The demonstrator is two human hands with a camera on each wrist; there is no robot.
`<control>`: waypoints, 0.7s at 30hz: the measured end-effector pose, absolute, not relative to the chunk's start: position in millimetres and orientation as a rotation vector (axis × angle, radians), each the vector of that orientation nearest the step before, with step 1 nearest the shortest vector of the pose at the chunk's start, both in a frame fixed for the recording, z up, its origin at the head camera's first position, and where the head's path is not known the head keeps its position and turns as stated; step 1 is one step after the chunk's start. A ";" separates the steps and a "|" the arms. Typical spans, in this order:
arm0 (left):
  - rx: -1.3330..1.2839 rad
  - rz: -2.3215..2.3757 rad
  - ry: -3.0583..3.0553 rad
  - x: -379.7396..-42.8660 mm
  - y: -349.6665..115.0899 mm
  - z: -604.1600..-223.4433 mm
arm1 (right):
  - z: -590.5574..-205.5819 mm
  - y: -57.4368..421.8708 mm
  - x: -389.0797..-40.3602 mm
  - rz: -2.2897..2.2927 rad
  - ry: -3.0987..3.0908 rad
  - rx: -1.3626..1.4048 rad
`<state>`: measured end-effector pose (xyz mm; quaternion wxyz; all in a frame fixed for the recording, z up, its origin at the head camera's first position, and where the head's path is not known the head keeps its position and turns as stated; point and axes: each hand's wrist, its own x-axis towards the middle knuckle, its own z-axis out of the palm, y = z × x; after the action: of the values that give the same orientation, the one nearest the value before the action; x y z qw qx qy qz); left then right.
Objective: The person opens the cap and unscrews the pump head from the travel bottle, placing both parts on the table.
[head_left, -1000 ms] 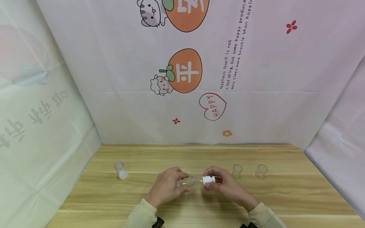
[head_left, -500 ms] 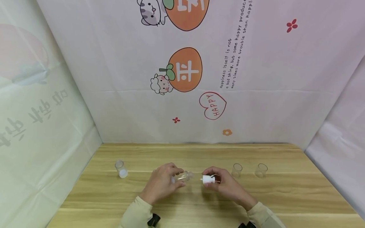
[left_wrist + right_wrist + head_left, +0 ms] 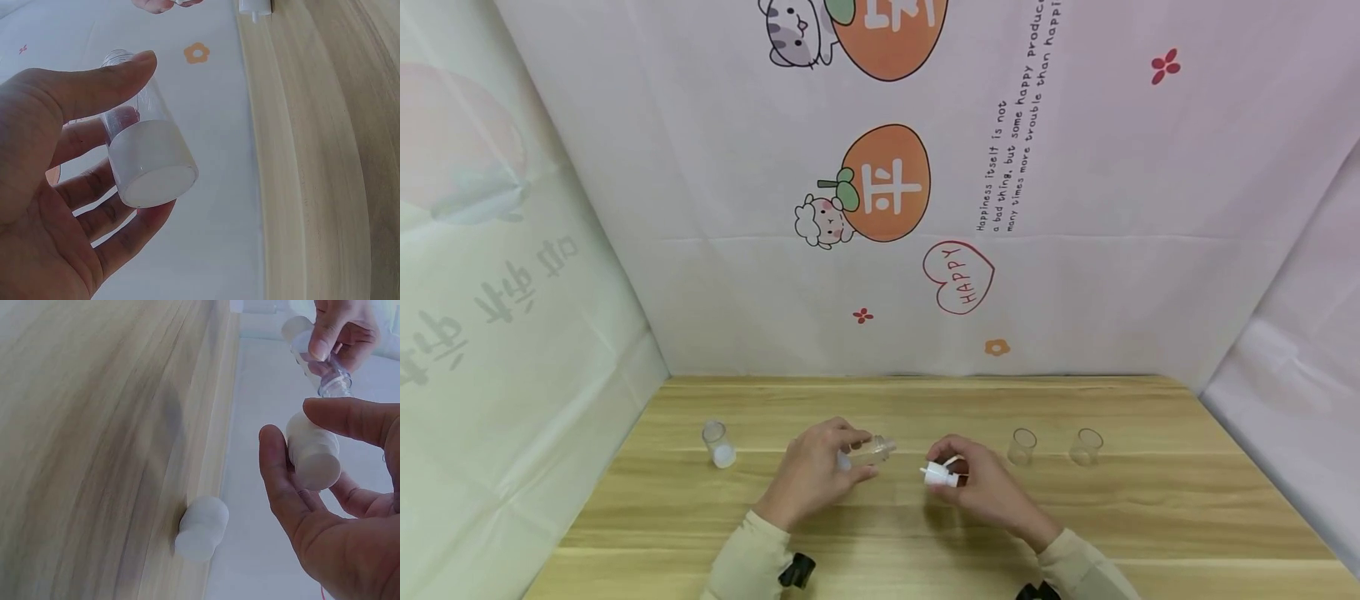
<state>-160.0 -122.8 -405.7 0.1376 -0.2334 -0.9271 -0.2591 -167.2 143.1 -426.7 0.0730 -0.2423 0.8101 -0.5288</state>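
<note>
My left hand grips a small clear bottle with a frosted white base, its bare neck pointing right. The left wrist view shows the thumb across the bottle's upper part and fingers behind it. My right hand pinches a white pump head, its thin tip facing left toward the bottle. Bottle and pump head are apart. The right wrist view shows this white piece between thumb and fingers, and a second white piece by the table; where that second one lies in the head view, I cannot tell.
On the wooden table, a clear container with a white bottom stands at the left. Two clear cups stand to the right of my right hand. A printed cloth wall rises at the table's back edge.
The left hand has drawn the bottle left and slightly away from me, widening the gap from the pump head. The right hand has shifted a little left, still holding the pump head.
</note>
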 end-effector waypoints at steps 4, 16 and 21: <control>-0.663 -0.756 -2.661 -160.2 -126.3 -406.5 | -429.0 134.8 -168.4 -1.543 2.489 -0.745; -0.602 -0.794 -2.659 -159.7 -134.0 -409.4 | -438.1 107.2 -170.4 -1.405 2.598 -0.836; -0.584 -0.801 -2.646 -160.4 -136.0 -411.5 | -439.9 94.1 -172.4 -1.326 2.673 -0.860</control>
<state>-160.4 -136.0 -411.5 0.1572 -0.2042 -0.9248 -0.2799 -172.4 94.1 -439.9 0.0181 -0.2768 0.8607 -0.4269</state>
